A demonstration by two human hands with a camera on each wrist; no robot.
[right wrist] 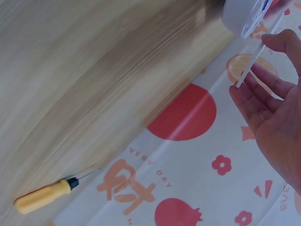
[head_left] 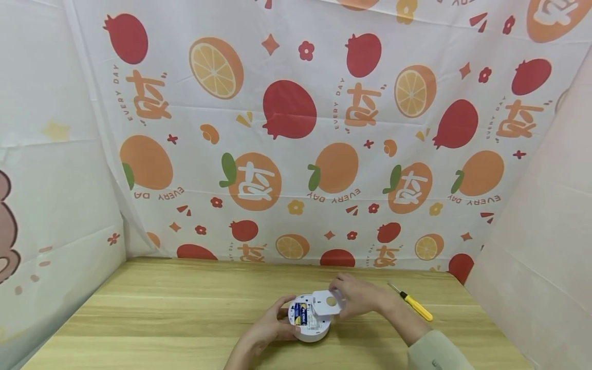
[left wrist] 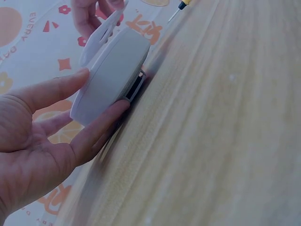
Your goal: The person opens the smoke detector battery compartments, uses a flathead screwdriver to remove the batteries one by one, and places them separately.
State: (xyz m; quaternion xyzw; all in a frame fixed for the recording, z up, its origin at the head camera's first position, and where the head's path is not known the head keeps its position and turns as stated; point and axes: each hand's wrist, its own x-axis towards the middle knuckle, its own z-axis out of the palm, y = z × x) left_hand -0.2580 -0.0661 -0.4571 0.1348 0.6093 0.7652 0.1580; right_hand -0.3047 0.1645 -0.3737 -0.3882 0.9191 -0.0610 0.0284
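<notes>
My left hand [head_left: 272, 325] grips a round white battery-powered device [head_left: 312, 336] by its side. In the left wrist view the thumb lies against the rim of the device [left wrist: 110, 77] and the fingers reach beneath it, close over the table. Blue and yellow batteries [head_left: 301, 313] show in its upturned face, beside a printed label. A flat white battery cover [head_left: 322, 304] with a round hole is pinched by my right hand [head_left: 358, 295] over the right part of that face. Seen edge-on in the right wrist view, the cover [right wrist: 252, 61] sits between thumb and fingertips.
A screwdriver [head_left: 418, 307] with a yellow handle lies on the wooden table [head_left: 185, 308] to the right, its shaft pointing toward the back. A fruit-printed cloth [head_left: 296, 154] hangs along the table's far edge, with pale cloths at both sides.
</notes>
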